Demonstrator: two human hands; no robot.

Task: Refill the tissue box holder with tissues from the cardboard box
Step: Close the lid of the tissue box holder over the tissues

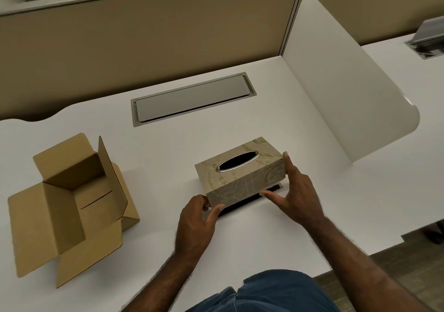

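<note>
A beige patterned tissue box holder (pixel 240 177) with a dark oval slot on top sits at the middle of the white desk (pixel 168 143). Its cover is raised slightly off a dark base plate (pixel 242 206) that shows along the near edge. My left hand (pixel 195 225) grips the holder's near left corner. My right hand (pixel 295 196) holds its right end, thumb on the far corner and fingers under the near edge. An open brown cardboard box (pixel 72 206) stands at the left with its flaps spread; no tissues show inside it.
A closed grey cable hatch (pixel 192 100) lies in the desk behind the holder. A white rounded divider panel (pixel 348 90) stands at the right. A tan partition runs along the back. The desk's near edge is beside my blue-clad lap (pixel 276 295).
</note>
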